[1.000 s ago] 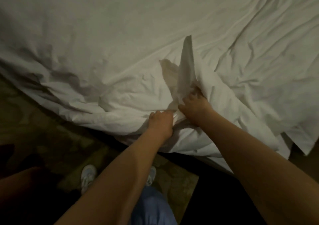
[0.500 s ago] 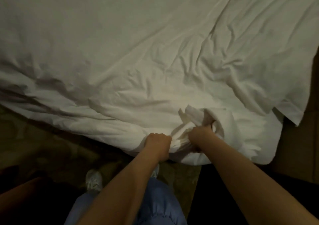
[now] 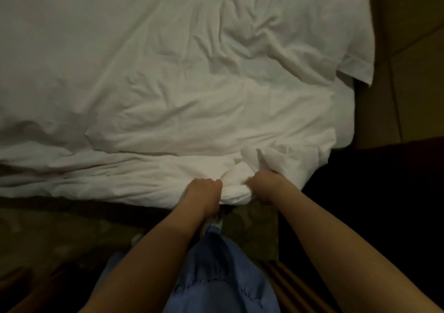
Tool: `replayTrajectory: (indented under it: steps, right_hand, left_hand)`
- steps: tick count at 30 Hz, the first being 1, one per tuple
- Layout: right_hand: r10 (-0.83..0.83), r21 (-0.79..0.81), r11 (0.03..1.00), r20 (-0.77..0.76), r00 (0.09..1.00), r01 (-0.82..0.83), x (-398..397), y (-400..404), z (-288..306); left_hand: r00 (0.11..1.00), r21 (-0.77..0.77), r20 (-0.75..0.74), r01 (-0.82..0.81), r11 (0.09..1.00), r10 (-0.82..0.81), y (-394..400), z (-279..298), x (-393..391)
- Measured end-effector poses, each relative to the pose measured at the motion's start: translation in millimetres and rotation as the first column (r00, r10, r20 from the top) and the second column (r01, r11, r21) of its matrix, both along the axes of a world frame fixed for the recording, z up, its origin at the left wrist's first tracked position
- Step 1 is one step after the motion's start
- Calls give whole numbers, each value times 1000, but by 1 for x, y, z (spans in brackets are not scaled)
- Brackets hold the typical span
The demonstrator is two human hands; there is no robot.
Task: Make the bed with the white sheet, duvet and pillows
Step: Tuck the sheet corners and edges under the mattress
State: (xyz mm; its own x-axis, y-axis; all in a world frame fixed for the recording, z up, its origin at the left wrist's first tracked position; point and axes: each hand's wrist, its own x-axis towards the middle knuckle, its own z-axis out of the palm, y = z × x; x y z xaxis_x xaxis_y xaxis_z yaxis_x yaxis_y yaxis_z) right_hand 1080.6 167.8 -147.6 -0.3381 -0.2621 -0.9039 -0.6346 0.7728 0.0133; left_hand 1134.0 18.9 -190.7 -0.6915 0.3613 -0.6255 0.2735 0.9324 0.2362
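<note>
Left hand (image 3: 204, 193) and right hand (image 3: 263, 187) each grip the bunched near edge of the sheet (image 3: 168, 84), which spreads toward 12 o'clock from both.

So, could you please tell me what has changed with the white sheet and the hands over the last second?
The upright peak of the wrinkled white cotton sheet has collapsed into a bunch at the bed's near edge. The left hand and right hand drew it toward the person. Both still grip the fabric.

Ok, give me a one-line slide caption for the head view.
Left hand and right hand grip a bunched white duvet at the bed's near edge.
</note>
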Motion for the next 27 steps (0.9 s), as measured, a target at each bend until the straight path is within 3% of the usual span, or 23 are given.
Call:
replayTrajectory:
  steps: [5,9,12,15,18,20,22,24,25,27]
  right_hand:
    - [-328,-10,944,63,942,330,53,24,-20]
    - [-413,-38,910,7,911,413,71,32,-30]
    - [-502,-96,857,71,862,506,71,34,-38]
    - [-535,-80,838,74,842,540,79,39,-46]
    - [-553,-29,829,115,825,559,104,42,-51]
    - [-468,-23,879,147,872,476,110,40,-49]
    - [-444,-124,884,83,892,451,104,32,-42]
    - [-453,-303,857,-57,890,417,95,25,-32]
    - [-418,-401,861,-211,884,312,88,25,-33]
    - [-214,-324,944,-458,863,62,66,26,-21]
  left_hand:
    - [990,-19,31,140,990,-139,13,-3,29]
    - [986,-29,28,167,985,-167,16,-10,40]
    - [986,-57,21,165,985,-164,13,-10,36]
    - [986,-39,21,166,985,-166,13,-17,35]
    - [981,-3,-72,181,983,-181,17,-25,48]
    - [985,95,-65,168,981,-162,29,-33,64]
    - [997,155,31,72,985,-77,46,-40,75]
    - [992,161,51,-120,980,113,60,-41,72]
    - [982,182,9,-189,965,191,63,-42,62]
    - [984,176,-61,-152,973,165,64,-36,34]
